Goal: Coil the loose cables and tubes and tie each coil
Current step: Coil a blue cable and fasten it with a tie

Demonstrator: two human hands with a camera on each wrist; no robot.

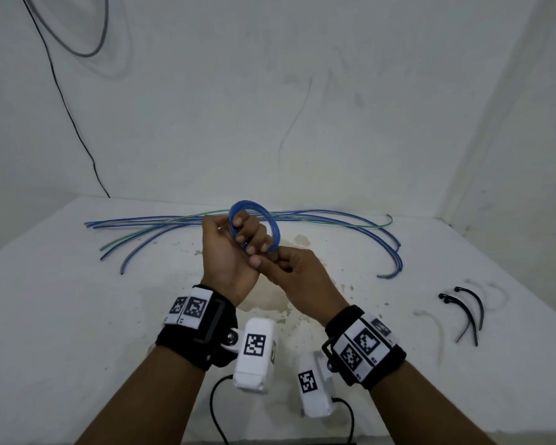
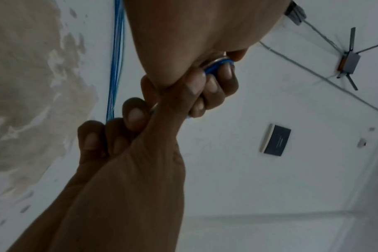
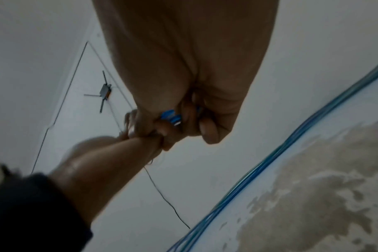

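Note:
A small coil of blue tube (image 1: pixel 275 231) is held up above the white table (image 1: pixel 61 316). My left hand (image 1: pixel 235 242) grips it with the fingers curled through the ring; in the left wrist view the fingertips (image 2: pixel 211 87) wrap the blue coil (image 2: pixel 218 65). My right hand (image 1: pixel 286 268) is curled just below and to the right and pinches the coil's lower edge, where the blue coil (image 3: pixel 171 117) shows between its fingers. Whether a tie lies in that pinch is hidden. Several loose blue and green tubes (image 1: pixel 161 221) lie spread across the table behind the hands.
Black ties (image 1: pixel 467 313) and pale clear ones (image 1: pixel 430 319) lie at the table's right. White walls close off the back and right. A black cable (image 1: pixel 68 107) hangs down the wall at the left. A brown stain (image 1: pixel 270 306) marks the table under my hands.

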